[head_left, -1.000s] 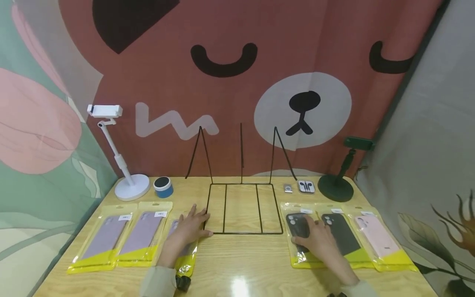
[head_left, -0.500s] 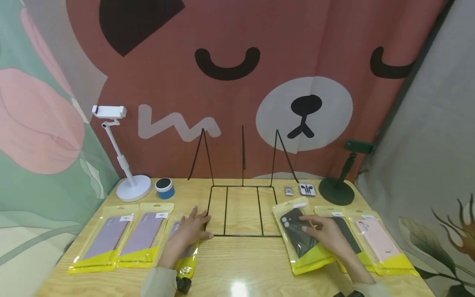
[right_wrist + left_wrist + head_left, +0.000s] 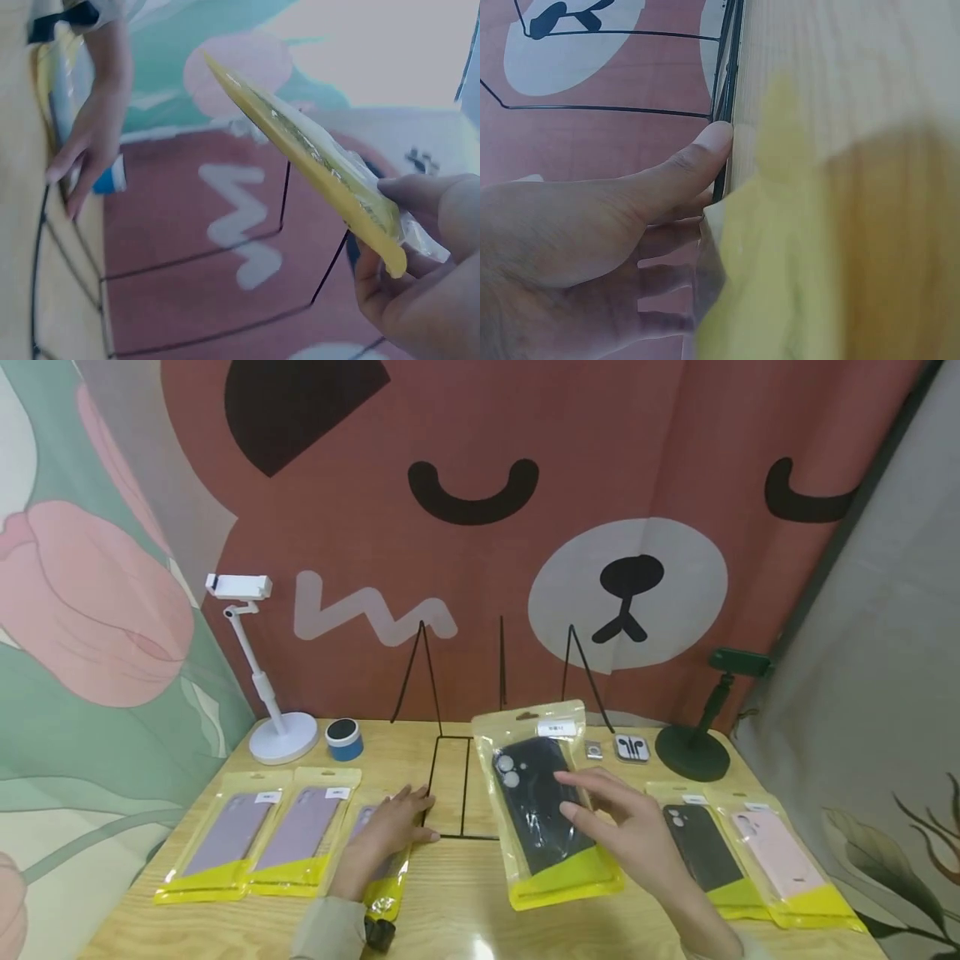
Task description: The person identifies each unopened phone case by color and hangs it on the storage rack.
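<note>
Bagged black phone case pinched at side between fingers of right hand.

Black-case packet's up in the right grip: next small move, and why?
Probably ease the right grip and its black-case packet forward toward the wire rack. The right wrist view shows the packet pinched and raised off the table; in the head view it hides part of the rack, while the left grip appears to touch the rack's left side, perhaps steadying it.

i can read nothing from here; the white label on the held packet has print too small to read.
</note>
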